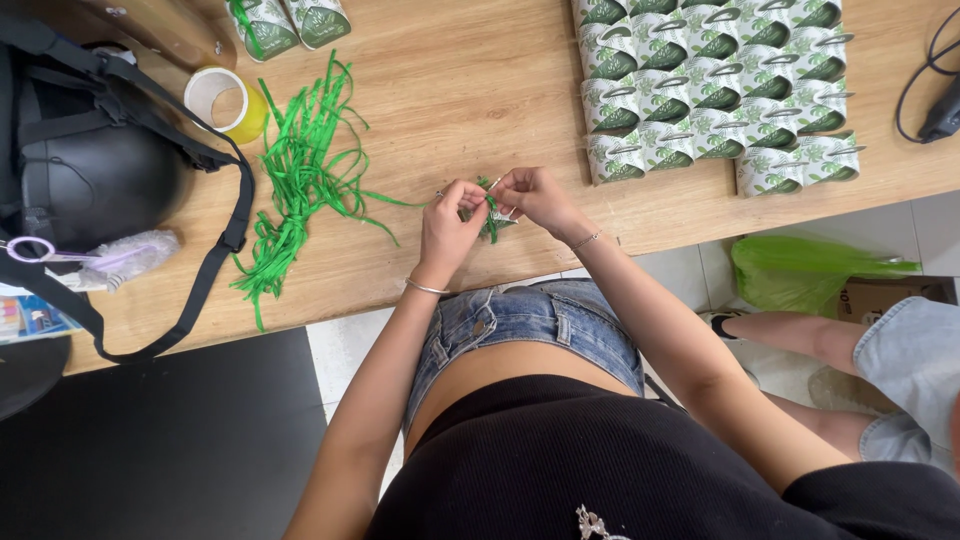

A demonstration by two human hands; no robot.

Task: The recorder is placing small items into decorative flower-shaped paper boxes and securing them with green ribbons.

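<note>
My left hand (448,222) and my right hand (533,196) meet over the near edge of the wooden table (480,90). Between their fingertips they pinch a small white-and-green paper piece with a green ribbon strip (490,213) running through it. Both hands have their fingers closed on it. A loose heap of green ribbon strips (300,175) lies on the table to the left of my left hand. Rows of finished white-and-green paper pieces (715,90) are laid out to the upper right of my right hand.
A black helmet with straps (95,170) sits at the left, a tape roll (225,100) beside it. Two more paper pieces (290,22) lie at the top. A black cable (935,100) is at the far right. Another person's legs (850,370) and a green bag (800,270) are lower right.
</note>
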